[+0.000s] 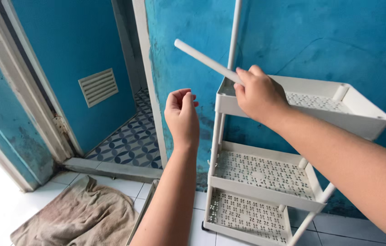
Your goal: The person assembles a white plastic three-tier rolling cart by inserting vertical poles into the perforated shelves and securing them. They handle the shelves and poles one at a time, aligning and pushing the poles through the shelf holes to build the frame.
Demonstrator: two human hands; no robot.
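Note:
My right hand (pixel 259 93) grips a white plastic tube (pixel 202 58) that points up and to the left, over the front left corner of the top tray (pixel 366 116) of a white three-tier cart (pixel 252 193). My left hand (pixel 182 116) is raised to the left of the cart with its fingers loosely curled and nothing in it, apart from the tube and the cart. A second white tube (pixel 234 34) stands upright at the cart's back left corner.
The cart stands against a blue wall (pixel 320 36). To the left a blue door (pixel 65 54) with a white vent (pixel 98 86) opens onto a patterned tile floor (pixel 133 141). A beige towel (pixel 79 214) lies on the white floor tiles.

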